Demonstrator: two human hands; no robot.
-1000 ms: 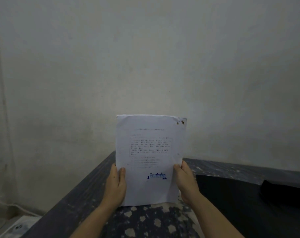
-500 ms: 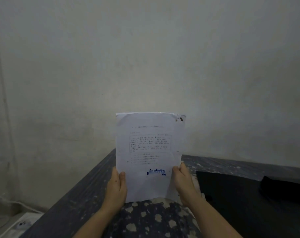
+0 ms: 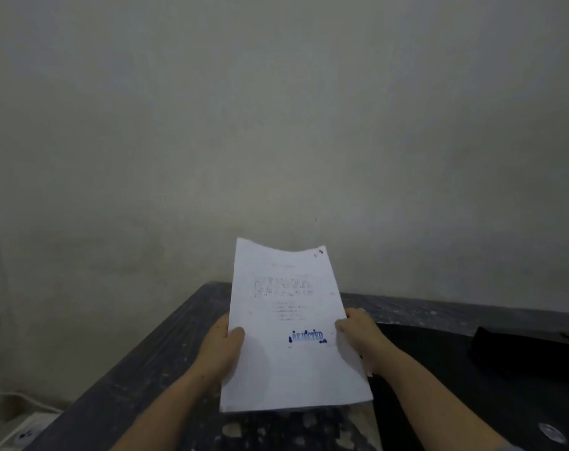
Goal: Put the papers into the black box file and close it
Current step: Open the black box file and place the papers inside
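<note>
Since the earlier frames the papers [image 3: 286,323] have tipped back from nearly upright to a slant, their top edge leaning away toward the wall and their bottom edge lower and nearer the person. They are a white stack with blurred print, a blue "REJECTED" stamp [image 3: 307,336] low on the top sheet and a staple or punch mark at the top right corner. The left hand [image 3: 220,345] pinches the stack's left edge, thumb on the front and fingers hidden behind; the right hand [image 3: 358,333] grips the right edge the same way, thumb on the front. Held clear of the surface, the stack hangs over the desk [image 3: 140,369], which is dark and mottled, with pale patches along its near edge. On the right part of the desk lies the black box file [image 3: 439,369], apparently open and flat, with a raised black part toward the right edge; its details are too dark to tell. A plain pale wall [image 3: 276,125] rises behind the desk's far edge.
</note>
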